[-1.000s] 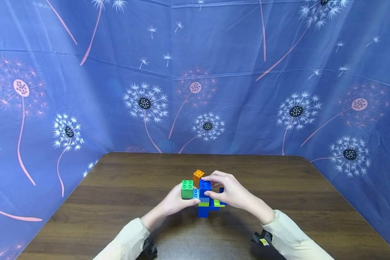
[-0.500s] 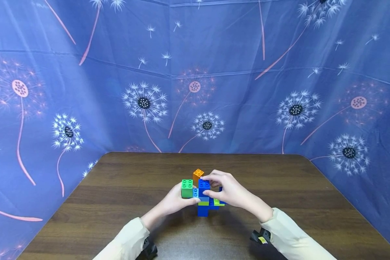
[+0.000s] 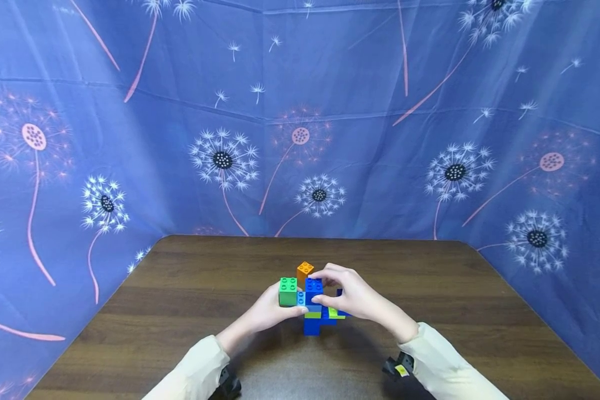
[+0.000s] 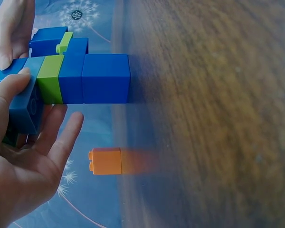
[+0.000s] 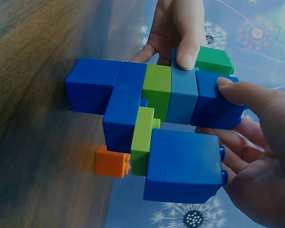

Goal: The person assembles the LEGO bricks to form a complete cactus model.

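A built-up figure of toy building bricks stands on the table, held from both sides. My left hand [image 3: 267, 308] grips the light blue brick [image 5: 183, 99], thumb on its near side and fingers behind. On that brick's left end sits a green brick [image 3: 288, 291]. My right hand [image 3: 352, 291] pinches the dark blue brick [image 5: 216, 107] on top of the light blue one. Lower down come a lime brick [image 4: 50, 80], a long blue brick [image 5: 126, 104] and a blue base brick [image 4: 107, 78]. A thin lime brick [image 5: 142, 137] and a big blue brick [image 5: 183, 161] extend to the right.
A single orange brick [image 3: 305, 270] stands on the wooden table [image 3: 210, 266] just behind the figure. A blue cloth [image 3: 370, 155] with dandelion prints hangs beyond the table's back edge.
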Demonstrator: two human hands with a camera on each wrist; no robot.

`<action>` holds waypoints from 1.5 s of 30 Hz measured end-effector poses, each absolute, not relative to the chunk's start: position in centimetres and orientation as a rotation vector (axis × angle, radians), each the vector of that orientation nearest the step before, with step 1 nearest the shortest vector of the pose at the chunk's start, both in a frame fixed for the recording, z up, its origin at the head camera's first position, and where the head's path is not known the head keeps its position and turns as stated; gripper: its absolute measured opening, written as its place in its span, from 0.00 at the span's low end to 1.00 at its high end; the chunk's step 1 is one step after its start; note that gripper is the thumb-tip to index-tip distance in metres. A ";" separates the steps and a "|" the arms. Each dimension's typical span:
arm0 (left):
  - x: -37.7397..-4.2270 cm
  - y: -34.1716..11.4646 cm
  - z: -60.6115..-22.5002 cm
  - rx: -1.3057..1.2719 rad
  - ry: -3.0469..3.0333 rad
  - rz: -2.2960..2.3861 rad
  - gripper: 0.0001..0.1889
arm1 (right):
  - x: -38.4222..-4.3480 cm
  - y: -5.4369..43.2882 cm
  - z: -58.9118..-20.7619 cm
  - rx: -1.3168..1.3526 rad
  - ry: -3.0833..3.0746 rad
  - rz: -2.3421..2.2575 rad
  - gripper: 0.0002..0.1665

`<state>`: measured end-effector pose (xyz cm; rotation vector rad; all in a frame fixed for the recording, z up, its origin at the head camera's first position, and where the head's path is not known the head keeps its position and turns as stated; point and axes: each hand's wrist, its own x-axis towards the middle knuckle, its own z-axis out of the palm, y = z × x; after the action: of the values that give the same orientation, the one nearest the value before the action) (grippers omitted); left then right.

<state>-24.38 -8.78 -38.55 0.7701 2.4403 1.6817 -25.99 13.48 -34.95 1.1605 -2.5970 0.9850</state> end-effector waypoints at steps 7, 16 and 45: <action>-24.2 -8.8 -37.9 0.786 2.464 1.654 0.20 | -26.2 13.5 -35.3 1.170 -2.595 1.008 0.25; -24.3 -9.1 -38.2 0.763 2.464 1.636 0.20 | -26.6 13.4 -36.1 1.207 -2.550 1.001 0.26; -26.2 -9.0 -41.1 0.825 2.443 1.659 0.24 | -26.7 14.0 -34.6 1.270 -2.666 0.976 0.27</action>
<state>-26.19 -9.05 -41.11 0.8245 2.4433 1.6590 -26.69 14.04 -34.61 1.2698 -2.6659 0.9755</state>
